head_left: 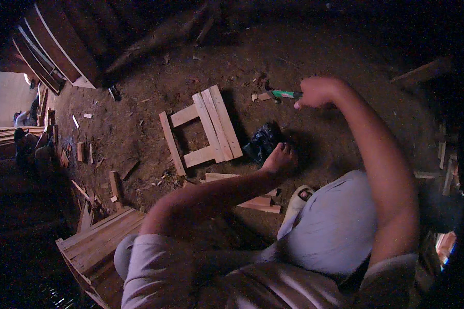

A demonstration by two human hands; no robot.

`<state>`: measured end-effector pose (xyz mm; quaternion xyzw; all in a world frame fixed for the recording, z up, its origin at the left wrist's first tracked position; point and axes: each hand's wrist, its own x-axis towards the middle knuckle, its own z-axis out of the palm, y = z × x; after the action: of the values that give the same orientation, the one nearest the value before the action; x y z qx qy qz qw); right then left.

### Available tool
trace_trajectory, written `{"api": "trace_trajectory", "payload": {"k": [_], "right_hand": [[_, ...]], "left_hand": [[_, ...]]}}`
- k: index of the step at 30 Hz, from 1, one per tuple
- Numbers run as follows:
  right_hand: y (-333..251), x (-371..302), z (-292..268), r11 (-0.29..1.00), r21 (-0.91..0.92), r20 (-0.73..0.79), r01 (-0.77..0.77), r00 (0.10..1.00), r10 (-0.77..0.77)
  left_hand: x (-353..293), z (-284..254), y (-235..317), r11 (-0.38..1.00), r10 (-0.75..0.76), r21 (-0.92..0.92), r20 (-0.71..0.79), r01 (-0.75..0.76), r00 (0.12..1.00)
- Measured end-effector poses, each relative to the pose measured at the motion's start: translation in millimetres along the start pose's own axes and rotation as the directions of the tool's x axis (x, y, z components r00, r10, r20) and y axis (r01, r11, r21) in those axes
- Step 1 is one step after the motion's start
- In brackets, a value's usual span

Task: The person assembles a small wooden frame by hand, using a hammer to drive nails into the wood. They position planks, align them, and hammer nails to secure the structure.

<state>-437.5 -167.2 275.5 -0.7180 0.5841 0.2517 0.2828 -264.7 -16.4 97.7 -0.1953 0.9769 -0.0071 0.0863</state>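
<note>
My right hand (317, 92) is closed round the green and black handle of a hammer (286, 94), held out over the dirt floor; its head is dim and hard to make out. My left hand (281, 158) is at a crumpled black plastic bag (265, 141), fingers curled against its near edge. To the left of the bag lies a small wooden frame (216, 123), made of two boards side by side, two crosspieces and a thin outer slat.
A slatted wooden piece (105, 237) stands by my left leg. Loose wood offcuts (260, 205) lie near my foot, with scraps scattered leftward. Curved wooden panels (62, 41) rise at the far left. Another person (28, 141) is at the left edge.
</note>
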Motion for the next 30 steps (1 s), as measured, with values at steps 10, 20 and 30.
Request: {"api": "trace_trajectory", "payload": {"k": [10, 20, 30], "right_hand": [[21, -3, 31, 0.989, 0.149, -0.031, 0.008, 1.000, -0.004], [10, -17, 43, 0.858, 0.460, 0.075, -0.229, 0.973, 0.219], [32, -14, 69, 0.832, 0.435, 0.123, -0.343, 0.939, 0.322]], "left_hand": [[-214, -90, -198, 0.726, -0.476, -0.297, 0.433, 0.620, 0.765], [-335, 107, -312, -0.261, -0.894, -0.938, 0.324, 0.227, 0.311], [-311, 126, -311, 0.010, -0.954, -0.935, 0.097, 0.354, 0.282]]}}
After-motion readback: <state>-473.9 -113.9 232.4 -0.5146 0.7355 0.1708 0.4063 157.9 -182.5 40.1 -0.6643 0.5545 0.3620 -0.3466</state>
